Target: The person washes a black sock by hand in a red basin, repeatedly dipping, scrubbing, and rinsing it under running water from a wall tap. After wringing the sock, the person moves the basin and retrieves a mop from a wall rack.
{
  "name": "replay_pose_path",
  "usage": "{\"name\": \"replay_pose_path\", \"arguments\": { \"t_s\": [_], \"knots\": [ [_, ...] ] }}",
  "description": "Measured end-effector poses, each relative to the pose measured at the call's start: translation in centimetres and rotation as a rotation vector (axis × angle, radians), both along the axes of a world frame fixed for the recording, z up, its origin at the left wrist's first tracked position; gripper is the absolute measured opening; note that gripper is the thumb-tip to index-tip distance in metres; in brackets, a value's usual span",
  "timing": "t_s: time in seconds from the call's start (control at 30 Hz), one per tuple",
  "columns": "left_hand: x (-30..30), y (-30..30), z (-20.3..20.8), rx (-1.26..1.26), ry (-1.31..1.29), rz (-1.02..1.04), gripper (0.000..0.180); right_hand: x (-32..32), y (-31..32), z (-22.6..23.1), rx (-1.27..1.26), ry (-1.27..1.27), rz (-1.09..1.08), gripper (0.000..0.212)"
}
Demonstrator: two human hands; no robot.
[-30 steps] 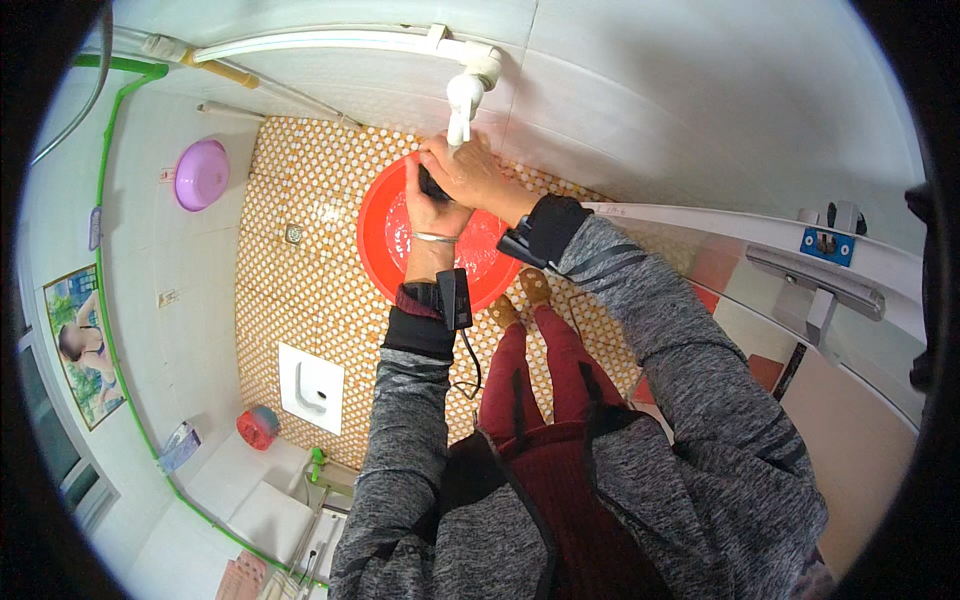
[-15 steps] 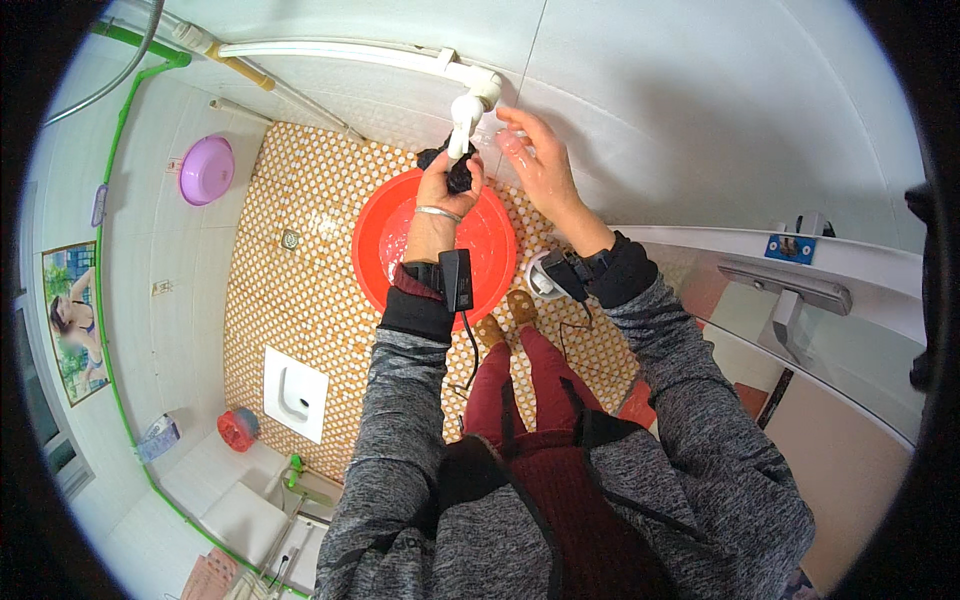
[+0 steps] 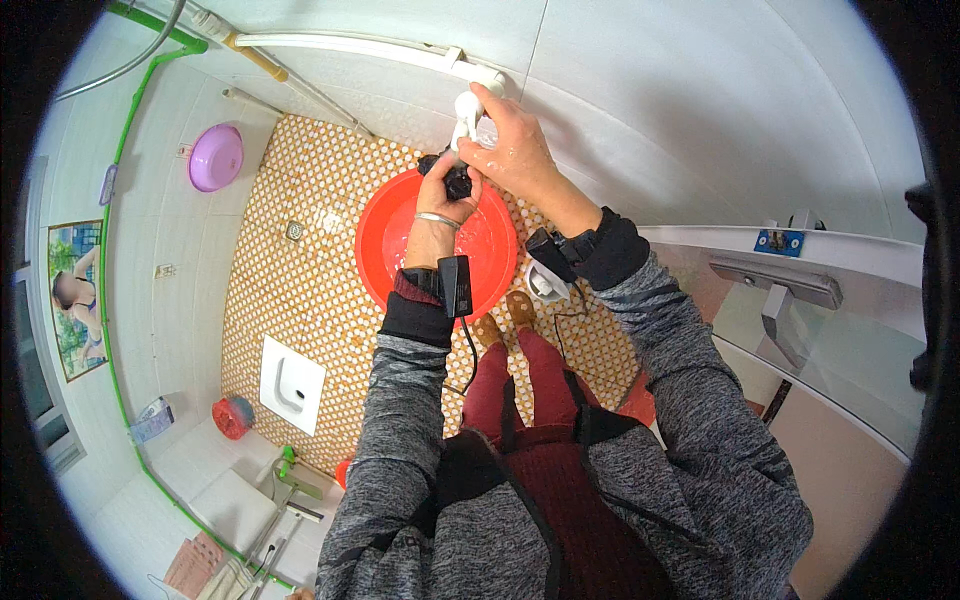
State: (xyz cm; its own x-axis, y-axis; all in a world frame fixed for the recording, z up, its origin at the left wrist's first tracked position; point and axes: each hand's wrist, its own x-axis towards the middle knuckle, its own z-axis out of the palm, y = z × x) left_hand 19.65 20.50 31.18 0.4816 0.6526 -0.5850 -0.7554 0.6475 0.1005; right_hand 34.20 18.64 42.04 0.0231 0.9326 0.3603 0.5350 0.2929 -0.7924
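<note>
Beneath the white tap (image 3: pixel 466 108) on the wall, my left hand (image 3: pixel 440 200) is closed around a wet-looking, bunched black cloth (image 3: pixel 458 184). Part of the cloth sticks out past my fingers toward the wall. My right hand (image 3: pixel 516 152), wet on its back, reaches the tap from the right. Its index finger lies at the upper part and its thumb near the spout, with the tap between them. Below both hands a large red basin (image 3: pixel 370 250) stands on the floor with water in it.
A white squat toilet (image 3: pixel 292 385) is set into the tiled floor at left. A purple basin (image 3: pixel 216 158) hangs on the left wall. Beside my feet stands a small white container (image 3: pixel 545 284). A glass door with a metal handle (image 3: pixel 785 320) is at right.
My right hand has moved left from beside the tap onto it. My left hand stays under the spout with the black cloth. The view has shifted slightly.
</note>
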Motion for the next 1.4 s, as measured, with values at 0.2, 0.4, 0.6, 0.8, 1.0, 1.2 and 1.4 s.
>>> {"name": "replay_pose_path", "arguments": {
  "t_s": [0.2,0.4,0.6,0.8,1.0,1.2,1.4],
  "knots": [
    [-0.6,-0.8,0.5,0.065,-0.013,-0.074,0.049,-0.2,-1.2,-4.4,-0.158,0.708,-0.161,0.052],
    [-1.4,-2.3,-0.1,0.002,0.191,-0.131,0.069,-4.4,0.8,-11.4,-0.563,0.253,-0.21,0.031],
    [-4.2,-1.9,-3.9,-0.067,0.199,-0.101,0.055,-6.7,0.5,-9.7,-0.367,0.071,-0.059,0.02],
    [-4.2,-4.6,-5.2,0.428,0.348,0.013,0.048,-9.3,-1.7,-8.2,-0.114,0.076,0.233,0.024],
    [-1.9,-2.7,-4.0,0.256,0.391,-0.061,0.045,-5.8,2.2,-11.0,-0.355,-0.244,0.031,0.043],
    [-0.8,-2.7,-2.8,0.151,0.006,0.193,0.051,-7.5,2.4,-12.9,-0.481,0.188,-0.148,0.042],
    [-0.4,-1.2,-3.4,0.197,0.006,0.167,0.028,-3.8,0.3,-8.6,-0.351,-0.482,0.116,0.038]
  ]
}}
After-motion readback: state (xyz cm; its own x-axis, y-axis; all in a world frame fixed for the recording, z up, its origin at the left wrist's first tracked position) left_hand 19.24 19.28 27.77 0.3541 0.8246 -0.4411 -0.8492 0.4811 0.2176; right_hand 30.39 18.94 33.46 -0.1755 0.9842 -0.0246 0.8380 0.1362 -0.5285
